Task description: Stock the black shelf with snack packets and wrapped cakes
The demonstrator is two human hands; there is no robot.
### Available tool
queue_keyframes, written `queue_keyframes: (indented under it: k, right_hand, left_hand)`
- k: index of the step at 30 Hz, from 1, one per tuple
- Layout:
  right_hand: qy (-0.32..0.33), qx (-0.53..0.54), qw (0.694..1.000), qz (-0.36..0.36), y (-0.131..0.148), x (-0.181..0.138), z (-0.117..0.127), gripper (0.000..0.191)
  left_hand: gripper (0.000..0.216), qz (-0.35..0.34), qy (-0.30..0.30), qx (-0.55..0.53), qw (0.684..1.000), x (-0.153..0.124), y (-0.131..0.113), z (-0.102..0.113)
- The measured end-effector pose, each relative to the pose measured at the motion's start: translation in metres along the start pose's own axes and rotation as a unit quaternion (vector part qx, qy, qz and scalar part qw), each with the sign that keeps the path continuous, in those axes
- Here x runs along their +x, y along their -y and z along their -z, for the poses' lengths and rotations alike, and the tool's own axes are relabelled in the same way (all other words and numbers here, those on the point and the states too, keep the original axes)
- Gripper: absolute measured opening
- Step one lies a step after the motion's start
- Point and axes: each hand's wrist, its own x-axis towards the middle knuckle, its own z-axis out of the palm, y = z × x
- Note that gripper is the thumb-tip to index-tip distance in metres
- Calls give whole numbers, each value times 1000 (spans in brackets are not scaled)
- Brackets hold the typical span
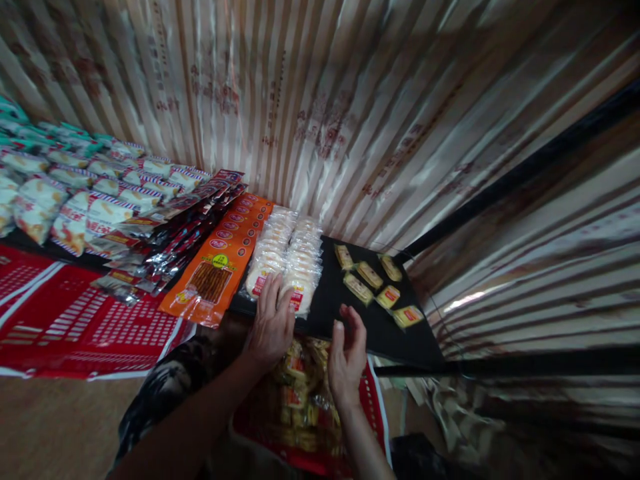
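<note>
My left hand [270, 327] rests its outstretched fingers on the front end of two rows of clear-wrapped white round crackers [306, 267], which lie overlapping on the black shelf [327, 327]. Just right of them, my right hand [347, 357] hovers at the shelf's front edge, fingers curved and apart, with nothing visible between them. Beyond it, several small yellow snack packets [370, 274] lie loose on the shelf. Under my hands sits a red bag or basket [377, 400] holding many similar yellow packets [295, 397], partly hidden by my forearms.
Left of the crackers lie an orange snack packet [213, 270], a fanned stack of dark red packets [175, 233] and rows of white snack bags [107, 210]. A red basket [90, 320] stands below them. Striped sheeting [310, 100] hangs behind; a black pole [520, 170] slants at right.
</note>
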Motion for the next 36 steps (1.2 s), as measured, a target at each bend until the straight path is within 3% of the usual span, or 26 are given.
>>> queue_keyframes:
  k: [3,7,10,12,16,20,24,26,32,36]
  right_hand:
    - [-19,-55,998,-29,-24,-24,35,41]
    - [106,-200,974,0,-78,-67,68,36]
    - [247,-248,936,31,-118,-95,79,32]
    - [283,-268,921,21,-137,-104,82,40]
    - [316,-319,893,38,-155,-102,84,43]
    - [266,-338,897,98,-166,-95,85,32]
    - [192,-334,912,139,-170,-90,85,32]
    - [186,-326,914,153,-162,-89,82,34]
    - [251,-355,890,140,-111,-90,54,42]
    - [327,-379,859,106,-92,-89,36,46]
  left_hand:
    - [33,-19,1,-24,1000,1,-1,2]
    - [33,-25,-14,-38,999,4,-6,3]
    - [36,-32,-17,-37,999,2,-14,7]
    - [38,-40,-19,-39,998,-3,-21,9]
    - [40,-67,-9,-41,997,-19,-30,13]
    - [40,-66,13,-41,997,-26,-39,18]
    - [34,13,38,-49,998,-14,-56,33]
    - [31,58,33,-65,996,-9,-62,45]
    - [28,157,61,-70,983,-19,-44,77]
    - [28,173,74,-67,980,-29,-27,82]
